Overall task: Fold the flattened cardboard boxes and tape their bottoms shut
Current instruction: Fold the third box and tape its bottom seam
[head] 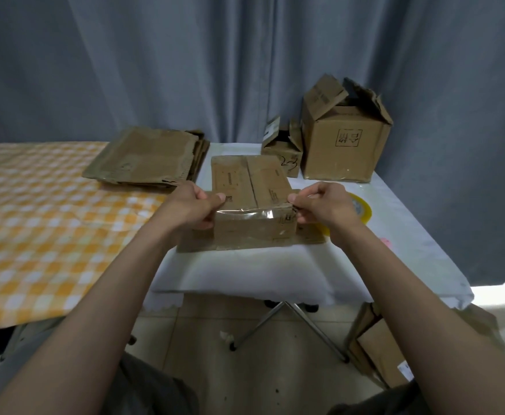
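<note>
On white table (245, 271): big open box (345, 145) at far right, stack of flat boxes (146, 157) at far left, small folded box (254, 202) in middle. Left hand (190, 206) and right hand (324, 206) each pinching one end of clear tape strip (252, 213) stretched over box bottom. Yellow tape roll (362, 209) just behind right hand.
</note>
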The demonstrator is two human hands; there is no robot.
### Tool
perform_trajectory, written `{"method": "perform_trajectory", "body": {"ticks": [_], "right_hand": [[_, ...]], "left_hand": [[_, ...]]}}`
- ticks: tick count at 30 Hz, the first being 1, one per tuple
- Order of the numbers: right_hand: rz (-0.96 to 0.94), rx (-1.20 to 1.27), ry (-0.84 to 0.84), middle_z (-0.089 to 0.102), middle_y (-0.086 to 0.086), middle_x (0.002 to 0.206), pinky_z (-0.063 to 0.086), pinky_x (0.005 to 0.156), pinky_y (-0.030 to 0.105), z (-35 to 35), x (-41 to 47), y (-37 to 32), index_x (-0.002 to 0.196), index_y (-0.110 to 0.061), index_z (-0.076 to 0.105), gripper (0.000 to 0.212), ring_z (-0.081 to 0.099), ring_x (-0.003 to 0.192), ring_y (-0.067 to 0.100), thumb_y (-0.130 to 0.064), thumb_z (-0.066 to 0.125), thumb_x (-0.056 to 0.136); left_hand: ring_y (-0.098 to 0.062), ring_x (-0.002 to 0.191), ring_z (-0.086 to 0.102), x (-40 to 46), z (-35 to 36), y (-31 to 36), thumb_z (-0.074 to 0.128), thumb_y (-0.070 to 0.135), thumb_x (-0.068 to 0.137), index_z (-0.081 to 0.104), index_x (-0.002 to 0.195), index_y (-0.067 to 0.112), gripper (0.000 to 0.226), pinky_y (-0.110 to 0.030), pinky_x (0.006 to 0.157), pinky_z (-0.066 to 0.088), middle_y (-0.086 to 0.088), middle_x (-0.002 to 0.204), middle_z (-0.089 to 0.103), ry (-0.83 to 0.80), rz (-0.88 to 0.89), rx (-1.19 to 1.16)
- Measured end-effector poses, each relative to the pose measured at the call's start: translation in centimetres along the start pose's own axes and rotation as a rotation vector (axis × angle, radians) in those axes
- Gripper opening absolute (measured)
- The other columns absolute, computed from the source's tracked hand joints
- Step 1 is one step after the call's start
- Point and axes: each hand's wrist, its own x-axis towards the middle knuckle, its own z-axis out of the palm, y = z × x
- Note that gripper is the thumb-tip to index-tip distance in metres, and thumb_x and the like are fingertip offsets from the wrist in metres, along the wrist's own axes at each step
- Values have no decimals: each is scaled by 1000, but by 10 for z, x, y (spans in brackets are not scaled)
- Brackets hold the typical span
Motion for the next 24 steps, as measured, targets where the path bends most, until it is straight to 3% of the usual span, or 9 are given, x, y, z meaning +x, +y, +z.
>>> {"method": "perform_trajectory", "body": {"ticks": [4,6,8,11,14,16,18,21,24], "right_hand": [[-74,-53,55,67,6,79,61,74,35,7,2,6,84,-10,67,13,69,77,25,-11,80,82],[-98,-89,50,64,4,78,59,82,43,9,3,5,92,-16,68,13,69,86,29,-9,76,84],[-121,-139,56,60,1,72,57,76,39,13,1,3,100,-16,65,15,65,78,26,-13,71,87],[-227,-382,124,58,3,93,48,74,35,25,-6,2,99,-17,58,36,58,88,20,-44,73,81],[-272,-542,134,45,1,110,39,75,34,35,-9,4,103,-18,50,54,46,95,18,-59,72,77],[-269,-492,126,49,2,109,37,75,33,34,-5,3,101,-17,51,45,47,95,18,-49,75,80],[-217,-362,91,58,1,96,44,74,34,28,1,2,96,-16,56,33,55,91,20,-35,78,81],[-172,-250,30,58,-4,70,55,83,43,15,6,5,90,-13,67,16,61,79,19,-22,78,83],[-216,-203,-24,66,3,67,61,77,39,1,2,4,85,-11,72,4,66,70,22,-13,75,86]], "left_hand": [[-25,91,68,0,3,-5,65,36,94,47,80,14,31,-43,80,60,-12,98,64,-1,5,117],[-27,89,67,1,8,-6,66,46,90,47,83,15,37,-45,76,58,-9,94,63,48,45,214],[-24,91,61,-2,15,-3,66,61,83,51,94,14,50,-36,62,47,-6,96,62,127,89,354],[-29,110,56,-6,29,6,61,82,71,44,131,9,96,-33,72,45,-12,124,58,167,77,524],[-34,124,51,-9,37,14,59,87,66,33,141,10,111,-36,80,39,-14,135,52,166,75,610],[-33,122,52,-5,34,15,64,81,69,37,138,11,102,-36,81,41,-13,134,53,132,70,594],[-29,113,57,0,25,10,70,68,75,46,120,15,73,-38,82,52,-9,125,57,72,85,495],[-25,94,63,2,13,0,78,47,79,44,88,16,46,-41,64,61,-7,104,60,4,113,242],[-21,78,67,-1,4,-6,77,37,84,51,88,9,38,-35,59,60,-6,91,64,42,199,231]]}}
